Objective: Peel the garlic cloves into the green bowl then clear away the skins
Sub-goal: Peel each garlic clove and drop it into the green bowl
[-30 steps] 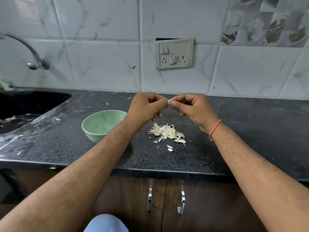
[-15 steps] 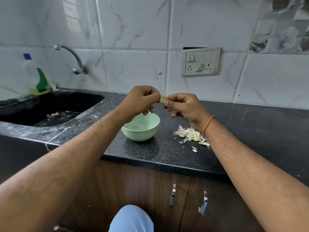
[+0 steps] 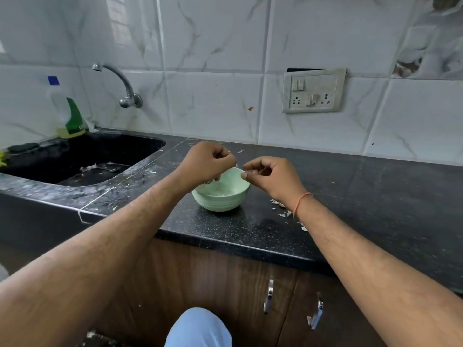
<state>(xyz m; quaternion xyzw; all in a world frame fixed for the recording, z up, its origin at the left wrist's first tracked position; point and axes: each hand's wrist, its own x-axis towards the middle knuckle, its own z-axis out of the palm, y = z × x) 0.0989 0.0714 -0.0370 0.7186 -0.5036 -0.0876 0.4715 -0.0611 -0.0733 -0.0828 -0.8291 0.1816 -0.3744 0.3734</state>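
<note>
The green bowl (image 3: 220, 202) stands on the black counter (image 3: 375, 201), just right of the sink. Both hands hover over its rim with a small gap between them. My left hand (image 3: 205, 164) is curled, and a small pale sliver of the garlic clove (image 3: 236, 164) shows at its fingertips. My right hand (image 3: 273, 179) has thumb and forefinger pinched together, and I see nothing between them. A pile of garlic skins (image 3: 275, 202) lies right of the bowl, mostly hidden behind my right wrist. Loose flakes (image 3: 283, 214) lie toward the counter's front edge.
A black sink (image 3: 82, 159) with scraps in it lies at the left, under a wall tap (image 3: 120, 81). A green-labelled bottle (image 3: 71, 116) stands at its back corner. A switch and socket plate (image 3: 314, 90) is on the tiled wall. Cabinet handles (image 3: 269, 295) are below the counter.
My view and both hands have shifted left, from above the skin pile to above the green bowl. The fingertips, which met on the clove, have drawn slightly apart.
</note>
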